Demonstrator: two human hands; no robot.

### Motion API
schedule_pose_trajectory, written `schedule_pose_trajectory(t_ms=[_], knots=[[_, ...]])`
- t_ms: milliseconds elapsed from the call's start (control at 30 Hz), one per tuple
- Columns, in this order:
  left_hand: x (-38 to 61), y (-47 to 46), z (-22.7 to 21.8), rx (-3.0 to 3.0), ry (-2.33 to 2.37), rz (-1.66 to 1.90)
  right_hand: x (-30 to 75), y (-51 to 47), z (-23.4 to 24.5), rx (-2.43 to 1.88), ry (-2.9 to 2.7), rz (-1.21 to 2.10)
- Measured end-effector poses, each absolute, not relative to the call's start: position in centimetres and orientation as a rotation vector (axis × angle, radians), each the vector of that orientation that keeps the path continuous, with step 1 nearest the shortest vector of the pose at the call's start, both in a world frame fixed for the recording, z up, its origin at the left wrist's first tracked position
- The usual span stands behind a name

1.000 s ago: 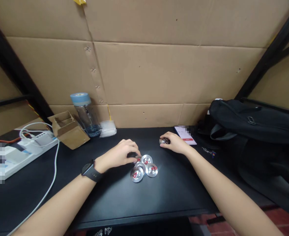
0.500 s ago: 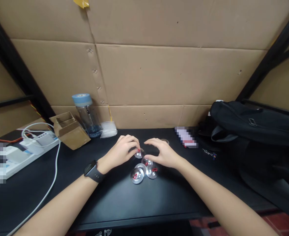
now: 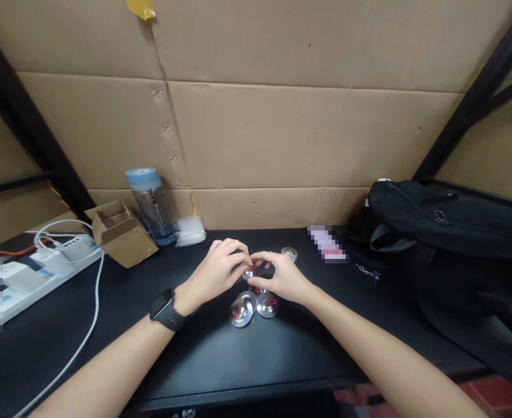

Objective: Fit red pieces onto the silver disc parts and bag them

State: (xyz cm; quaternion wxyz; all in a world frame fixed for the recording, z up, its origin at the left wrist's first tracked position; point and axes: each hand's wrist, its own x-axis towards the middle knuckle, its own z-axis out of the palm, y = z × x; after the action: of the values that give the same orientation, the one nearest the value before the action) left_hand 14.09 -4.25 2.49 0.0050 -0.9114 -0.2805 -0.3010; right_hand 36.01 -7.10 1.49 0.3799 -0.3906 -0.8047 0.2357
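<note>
While a lone disc [image 3: 289, 253] is already lying apart right of centre and the other discs [image 3: 241, 314] are sitting bunched below centre, the left hand [image 3: 221, 267] is pinching a red-looped disc [image 3: 248, 274] mid-frame, the right hand [image 3: 283, 278] hovering half-curled beside it, its hold unclear.

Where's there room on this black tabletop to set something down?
Bare: the tabletop between the metal discs and its near edge, and between the white cable and watch. Crowded: around the discs, by the left hand and right hand, and far left, around the power strip.
</note>
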Motion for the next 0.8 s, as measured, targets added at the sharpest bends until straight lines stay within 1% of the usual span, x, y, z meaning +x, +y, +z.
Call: schedule_pose_trajectory(t_ms=[100, 233, 400, 533, 667, 800], knots=[[14.3, -4.5, 2.6, -2.856, -0.887, -1.004, 36.0, -7.0, 1.4, -0.994, -2.05, 0.577], [14.1, -4.4, 2.9, -2.783, -1.049, -1.202, 36.3, -6.8, 1.2, -1.044, -1.954, 0.61], [13.8, -4.2, 2.7, -2.89, -1.082, -1.175, 36.8, -6.6, 1.2, -0.972, -1.687, 0.889], [14.6, -4.5, 2.1, -2.944, -1.085, -1.279, 36.5, -6.6, 0.7, -0.873, -1.569, 1.07], [15.4, -4.9, 1.7, -2.917, -1.072, -1.281, 36.2, -6.5, 0.3, -0.824, -1.558, 1.121], [15.7, -4.9, 1.5, -2.88, -1.082, -1.26, 36.0, -6.5, 0.1, -0.816, -1.599, 1.076]])
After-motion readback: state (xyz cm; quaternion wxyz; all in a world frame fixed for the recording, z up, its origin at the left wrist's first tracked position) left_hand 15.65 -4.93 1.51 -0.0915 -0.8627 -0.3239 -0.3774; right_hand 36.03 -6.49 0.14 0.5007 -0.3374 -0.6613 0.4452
